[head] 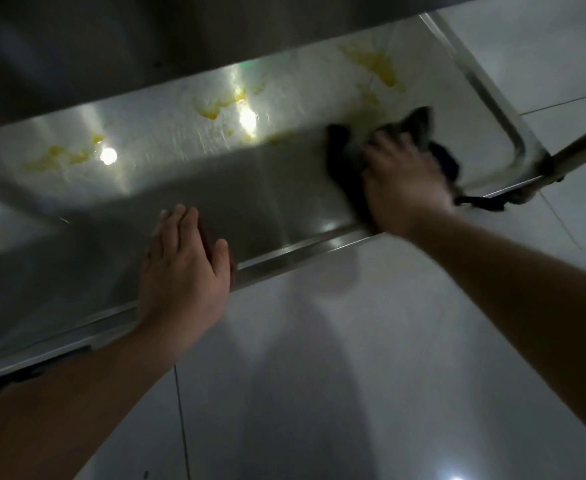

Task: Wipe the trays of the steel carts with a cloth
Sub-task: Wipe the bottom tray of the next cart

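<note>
The dark cloth [347, 161] is pressed flat on the steel tray [267, 192] under the right hand [405, 188], fingers [383, 143] spread open. Yellow smears [374, 64] lie just beyond those fingers and along the tray's length toward the left; the left hand [184, 265] is rested open on the near rim, farther from them

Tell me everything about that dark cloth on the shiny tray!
The cloth is dark, nearly black with a greyer patch, soft and crumpled, and blurred in the picture. It lies bunched near the right end of the steel tray, close to its front rim and rounded corner. The right hand lies on top of it and covers its middle, so parts stick out beyond the fingers. Yellow smears lie on the tray just past it.
</note>
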The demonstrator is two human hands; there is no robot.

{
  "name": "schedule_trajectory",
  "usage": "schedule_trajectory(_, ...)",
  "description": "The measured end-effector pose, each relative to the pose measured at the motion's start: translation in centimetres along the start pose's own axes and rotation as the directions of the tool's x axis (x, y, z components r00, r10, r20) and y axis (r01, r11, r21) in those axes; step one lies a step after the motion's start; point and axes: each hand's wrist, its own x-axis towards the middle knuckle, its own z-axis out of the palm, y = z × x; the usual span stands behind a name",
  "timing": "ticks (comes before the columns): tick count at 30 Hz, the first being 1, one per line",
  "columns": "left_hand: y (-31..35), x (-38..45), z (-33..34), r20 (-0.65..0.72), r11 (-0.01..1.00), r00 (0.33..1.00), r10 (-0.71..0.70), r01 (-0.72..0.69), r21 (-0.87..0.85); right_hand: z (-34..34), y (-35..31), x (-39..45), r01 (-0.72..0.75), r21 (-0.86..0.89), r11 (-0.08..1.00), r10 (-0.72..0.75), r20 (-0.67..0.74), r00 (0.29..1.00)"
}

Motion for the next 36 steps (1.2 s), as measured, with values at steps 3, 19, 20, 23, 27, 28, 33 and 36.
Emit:
schedule_trajectory(3, -0.2, -0.1, 0.0, -0.003, 1.0, 1.0, 0.009, -0.009, -0.005, 2.0, -5.4, -2.9, 0.455, -0.001, 0.891, -0.45, 0.141, 0.882)
schedule_trajectory(19, -0.1, 0.2, -0.3, 0.061, 0.999, 0.998, -0.026, 0.024, 0.037, -1.1, 0.6, 9.1, -0.375, 0.227, 0.899, 0.393, -0.038, 0.919)
schedule_trajectory(20, -0.2, 0.1, -0.3, 0.063, 0.999, 0.998, -0.027, 0.024, 0.037, -0.6, -2.6, 9.0, -0.3, 0.212, 0.93, 0.318, -0.053, 0.947)
schedule_trajectory(23, -0.3, 0.1, -0.2, 0.063, 0.999, 0.998, -0.02, 0.017, 0.036, 1.5, -12.7, 7.8, 0.1, 0.115, 0.988, -0.092, -0.069, 0.993)
schedule_trajectory(27, -0.5, -0.1, -0.3, 0.076, 0.999, 0.997, -0.021, 0.017, 0.05, 2.8, -16.2, 7.0, 0.486, 0.117, 0.866, -0.495, 0.064, 0.867)
schedule_trajectory(28, -0.5, -0.1, -0.3, 0.071, 0.999, 0.997, -0.019, 0.015, 0.047, 2.5, -14.8, 7.3, 0.512, 0.092, 0.854, -0.518, 0.052, 0.854)
schedule_trajectory(33, -0.5, -0.2, -0.5, 0.065, 0.999, 0.998, -0.017, 0.014, 0.051, -1.1, 1.2, 10.3, 0.103, -0.045, 0.994, -0.107, -0.096, 0.99)
schedule_trajectory(36, -0.5, -0.2, -0.4, 0.055, 0.999, 0.998, -0.004, 0.001, 0.052, -2.3, 11.1, 8.4, -0.313, 0.068, 0.947, 0.32, -0.141, 0.937)
